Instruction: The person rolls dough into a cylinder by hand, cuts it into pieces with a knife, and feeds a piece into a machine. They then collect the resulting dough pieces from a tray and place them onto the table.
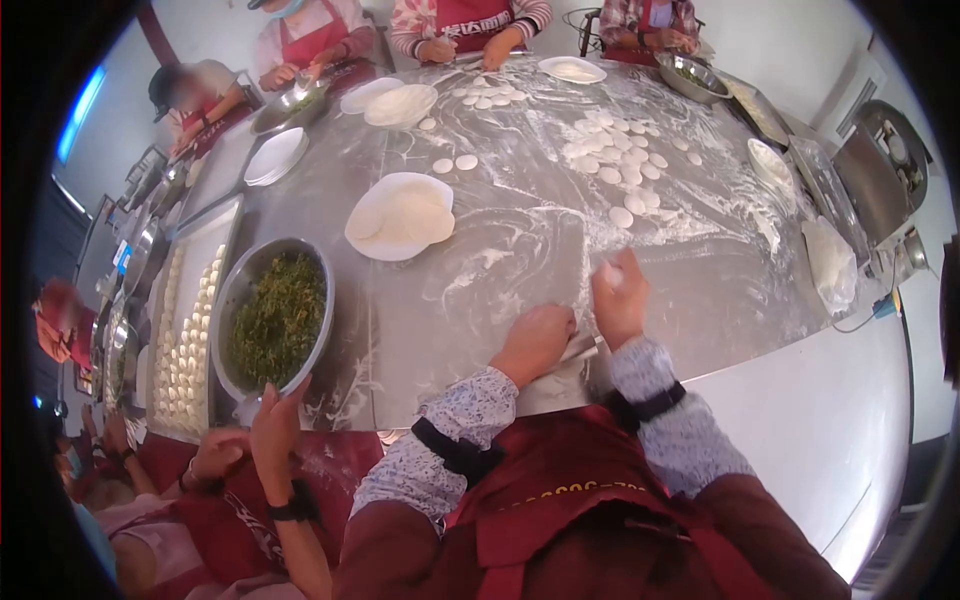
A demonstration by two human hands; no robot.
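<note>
My left hand is closed in a fist low over the near edge of the steel table. From beside its fingers a short pale rod juts out toward my right wrist. My right hand is also closed, a little farther forward, with something whitish at its curled fingers; I cannot tell what it holds. Beyond the right hand, small flattened dough pieces lie scattered in flour. A white plate with thin round dough wrappers stands ahead of my left hand.
To the left are a metal bowl of chopped green filling and a tray of dumplings. A co-worker's hand touches the bowl's near rim. Several people in red aprons work around the table. A plastic bag lies at the right edge.
</note>
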